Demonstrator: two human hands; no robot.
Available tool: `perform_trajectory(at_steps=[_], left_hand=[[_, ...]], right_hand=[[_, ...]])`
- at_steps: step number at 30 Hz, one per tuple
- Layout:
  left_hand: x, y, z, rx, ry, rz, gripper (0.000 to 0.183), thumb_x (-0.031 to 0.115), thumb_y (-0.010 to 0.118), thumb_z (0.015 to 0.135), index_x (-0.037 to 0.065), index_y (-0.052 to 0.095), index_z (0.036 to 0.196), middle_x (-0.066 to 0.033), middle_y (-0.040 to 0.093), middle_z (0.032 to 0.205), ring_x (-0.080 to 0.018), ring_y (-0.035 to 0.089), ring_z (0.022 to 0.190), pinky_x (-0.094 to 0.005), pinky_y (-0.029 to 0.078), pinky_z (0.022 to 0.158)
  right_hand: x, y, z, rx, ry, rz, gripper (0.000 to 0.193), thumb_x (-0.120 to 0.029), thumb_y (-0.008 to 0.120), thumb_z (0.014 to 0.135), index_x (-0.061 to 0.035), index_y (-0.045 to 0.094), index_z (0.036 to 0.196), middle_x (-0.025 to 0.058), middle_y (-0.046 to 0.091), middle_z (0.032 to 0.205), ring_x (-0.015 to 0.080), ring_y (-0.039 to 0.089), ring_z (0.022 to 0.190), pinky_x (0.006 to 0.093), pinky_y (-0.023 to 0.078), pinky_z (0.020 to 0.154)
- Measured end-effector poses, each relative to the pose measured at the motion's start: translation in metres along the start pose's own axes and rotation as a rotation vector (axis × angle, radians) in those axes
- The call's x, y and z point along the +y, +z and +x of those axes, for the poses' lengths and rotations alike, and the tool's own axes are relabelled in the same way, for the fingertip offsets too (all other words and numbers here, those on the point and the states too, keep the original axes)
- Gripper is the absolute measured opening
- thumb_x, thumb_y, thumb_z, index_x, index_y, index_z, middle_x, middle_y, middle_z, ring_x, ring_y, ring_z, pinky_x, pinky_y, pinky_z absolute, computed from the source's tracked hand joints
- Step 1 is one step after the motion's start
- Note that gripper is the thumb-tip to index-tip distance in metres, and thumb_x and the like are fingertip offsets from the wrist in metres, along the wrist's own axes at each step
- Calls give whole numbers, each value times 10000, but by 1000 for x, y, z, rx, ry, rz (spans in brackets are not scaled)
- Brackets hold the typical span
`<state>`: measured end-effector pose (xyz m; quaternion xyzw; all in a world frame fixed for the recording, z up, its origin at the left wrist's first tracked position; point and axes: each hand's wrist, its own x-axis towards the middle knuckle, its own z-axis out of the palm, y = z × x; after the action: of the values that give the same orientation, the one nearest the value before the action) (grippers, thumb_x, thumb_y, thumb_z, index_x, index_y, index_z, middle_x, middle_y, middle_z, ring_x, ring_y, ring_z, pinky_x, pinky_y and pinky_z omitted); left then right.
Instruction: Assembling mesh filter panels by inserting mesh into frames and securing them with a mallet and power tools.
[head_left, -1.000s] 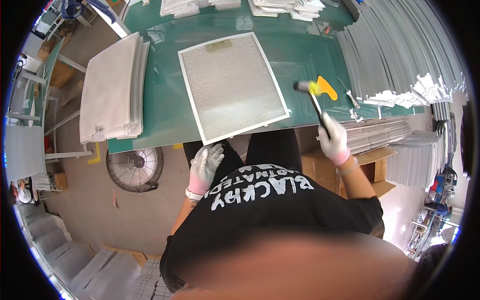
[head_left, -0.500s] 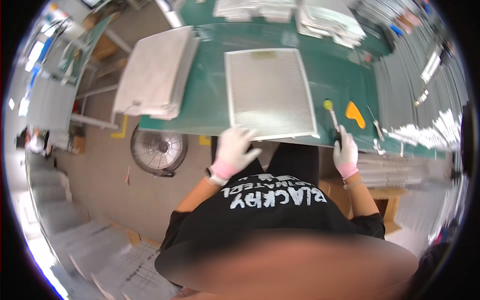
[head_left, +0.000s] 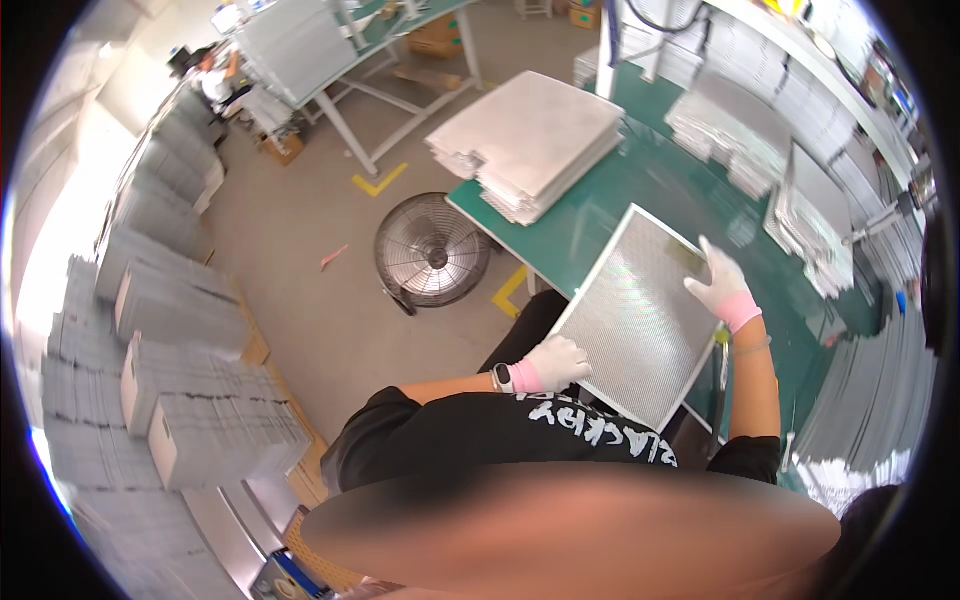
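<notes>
The mesh filter panel (head_left: 640, 315), a rectangular metal-framed screen, is held tilted over the near edge of the green bench (head_left: 600, 215), between both gloved hands. The left hand (head_left: 557, 362) grips the panel's near left edge, fingers curled around the frame. The right hand (head_left: 720, 285) lies on the far right part of the panel, fingers spread fairly flat across the mesh near a small yellowish label; whether its thumb hooks under the frame cannot be told. One panel is in the hands. On the bench to the left sits one stack of white sheets (head_left: 530, 145), and further stacks of grey panels (head_left: 735, 130) crowd the far side, too many to count surely. One round floor fan (head_left: 432, 250) stands beside the bench.
</notes>
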<state>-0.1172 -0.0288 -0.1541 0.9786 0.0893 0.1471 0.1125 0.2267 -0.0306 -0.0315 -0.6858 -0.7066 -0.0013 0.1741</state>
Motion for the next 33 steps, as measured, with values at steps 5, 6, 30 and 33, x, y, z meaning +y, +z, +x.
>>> perform_trajectory(at_steps=[5,6,30,33], left_hand=[[1,5,3,0,24,34,69,172,624,716,113,608,748,-67,597,726,-279,627,711,-416,490,624],[2,2,3,-3,24,43,66,173,625,716,115,605,740,-67,595,726,-277,627,707,-413,489,624],[-135,-156,75,723,-279,464,352,184,674,767,55,618,1090,-120,600,1065,-321,553,1012,-470,417,896],[-198,-151,62,562,-636,462,541,307,676,816,20,552,1258,-223,540,1304,-401,509,1193,-513,384,1037]], right_hand=[[28,28,16,-116,107,-192,792,-399,718,759,-25,441,1399,211,515,1344,358,481,1265,433,394,1059],[33,29,18,-240,240,-84,747,-394,710,770,-29,472,1377,210,563,1285,348,534,1214,410,413,1048],[-149,-231,-215,994,454,161,191,-155,664,891,-33,603,1025,38,612,815,136,595,733,301,480,614],[-165,-262,-281,1593,707,25,249,-199,573,973,31,592,1065,10,601,883,70,540,808,219,455,712]])
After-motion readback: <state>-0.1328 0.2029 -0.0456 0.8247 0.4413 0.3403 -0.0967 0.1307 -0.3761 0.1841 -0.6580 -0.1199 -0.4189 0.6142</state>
